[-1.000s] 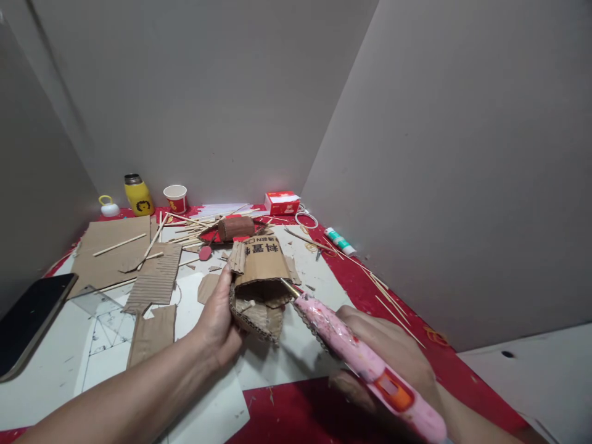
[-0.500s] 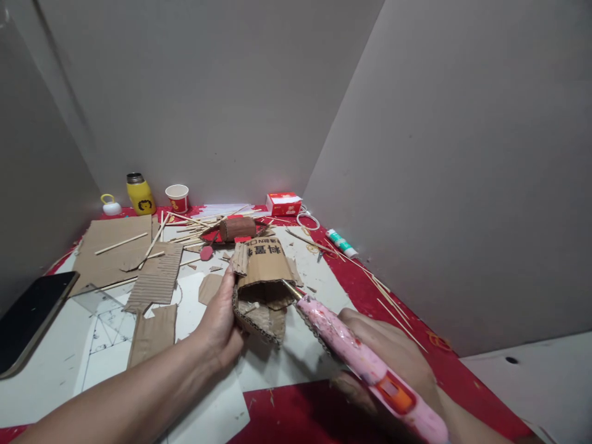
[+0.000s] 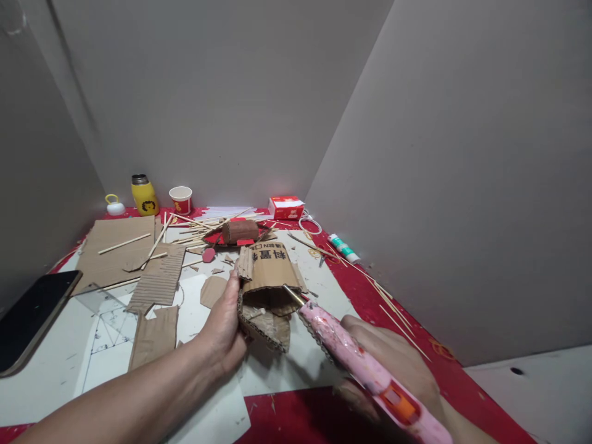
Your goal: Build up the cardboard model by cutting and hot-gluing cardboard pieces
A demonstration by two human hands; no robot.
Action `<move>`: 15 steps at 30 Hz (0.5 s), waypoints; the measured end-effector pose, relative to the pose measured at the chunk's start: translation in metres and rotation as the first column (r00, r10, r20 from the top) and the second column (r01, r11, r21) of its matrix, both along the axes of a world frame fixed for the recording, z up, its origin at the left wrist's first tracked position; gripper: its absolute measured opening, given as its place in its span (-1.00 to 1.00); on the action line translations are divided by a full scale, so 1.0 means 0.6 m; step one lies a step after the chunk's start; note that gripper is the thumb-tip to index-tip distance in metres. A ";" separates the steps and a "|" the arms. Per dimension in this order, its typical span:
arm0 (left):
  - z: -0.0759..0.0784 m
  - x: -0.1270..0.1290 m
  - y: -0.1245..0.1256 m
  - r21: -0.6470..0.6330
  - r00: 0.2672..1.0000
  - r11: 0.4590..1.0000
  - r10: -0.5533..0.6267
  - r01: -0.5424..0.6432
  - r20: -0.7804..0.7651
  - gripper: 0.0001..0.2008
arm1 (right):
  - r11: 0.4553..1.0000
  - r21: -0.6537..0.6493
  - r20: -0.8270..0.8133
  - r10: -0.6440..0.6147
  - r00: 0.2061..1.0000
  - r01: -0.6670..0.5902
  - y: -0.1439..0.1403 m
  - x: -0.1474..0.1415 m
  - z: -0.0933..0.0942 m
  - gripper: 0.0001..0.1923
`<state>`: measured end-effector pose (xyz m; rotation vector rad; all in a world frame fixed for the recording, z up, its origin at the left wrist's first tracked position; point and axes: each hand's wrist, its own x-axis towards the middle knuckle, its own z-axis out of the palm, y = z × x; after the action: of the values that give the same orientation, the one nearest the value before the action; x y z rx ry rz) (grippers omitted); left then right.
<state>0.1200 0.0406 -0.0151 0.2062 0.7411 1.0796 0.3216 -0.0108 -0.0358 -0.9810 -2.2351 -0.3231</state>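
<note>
Two things are held: the left hand grips a cardboard model in its fingers above the white sheet, while the right hand's partly hidden fingers wrap a pink glue gun. Its metal tip has crept slightly leftward along the model's open rim, suggesting that edge is being worked.

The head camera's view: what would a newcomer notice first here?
The bright pink tool in the right hand at lower right stands out first. Its metal tip is at the edge of the cardboard model held in the left hand near the centre. Farther back, at left, a yellow bottle stands upright.
</note>
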 end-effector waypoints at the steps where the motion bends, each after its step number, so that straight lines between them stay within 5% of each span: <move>1: 0.000 0.000 -0.001 -0.003 1.000 1.000 0.001 -0.001 -0.006 -0.58 | 1.000 0.010 -0.006 0.014 1.000 -0.014 0.000 -0.003 0.005 -0.53; 15: 0.007 0.001 -0.005 -0.002 1.000 1.000 -0.016 0.016 0.008 -0.55 | 0.994 0.092 -0.014 0.060 0.998 -0.059 0.002 -0.017 0.029 -0.47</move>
<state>0.1206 0.0377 -0.0112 0.2054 0.7330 1.0640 0.3112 -0.0097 -0.0183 -0.8643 -2.2094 -0.3853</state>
